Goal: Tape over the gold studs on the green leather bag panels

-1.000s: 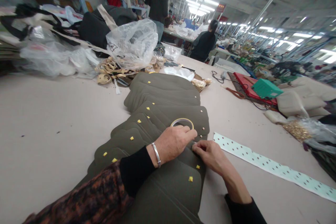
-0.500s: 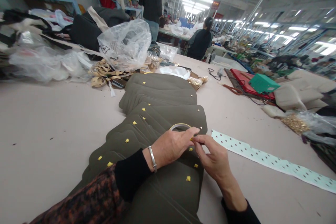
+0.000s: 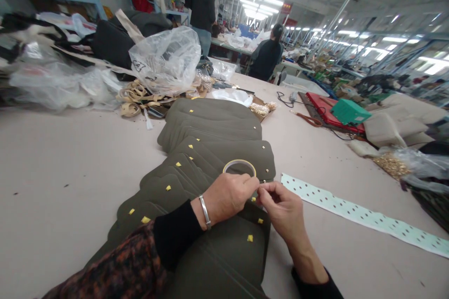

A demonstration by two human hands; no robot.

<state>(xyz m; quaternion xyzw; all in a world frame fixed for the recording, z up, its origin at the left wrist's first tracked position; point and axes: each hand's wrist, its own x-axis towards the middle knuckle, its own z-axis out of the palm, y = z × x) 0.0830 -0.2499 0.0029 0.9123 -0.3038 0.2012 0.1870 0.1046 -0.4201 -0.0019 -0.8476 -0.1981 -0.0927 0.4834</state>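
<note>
My left hand is closed around the near side of a roll of yellow tape, whose ring stands out past the knuckles. Thumb and forefinger of my right hand are pinched together, nearly touching the left fingertips. The bit of yellow tape between the fingertips is mostly hidden now. Beneath both hands lies a fanned stack of dark olive panels. Small yellow tape pieces stick to several panels, and little metal studs show along their right edge.
A pale green dotted strip lies to the right. Clear plastic bags and tan straps are heaped at the back left. A green box rests on a red case at the back right. Two people are farther off.
My left fingers have curled in more, and more of the tape ring shows. The yellow bit between the fingertips is now hidden. The panels stay put.
</note>
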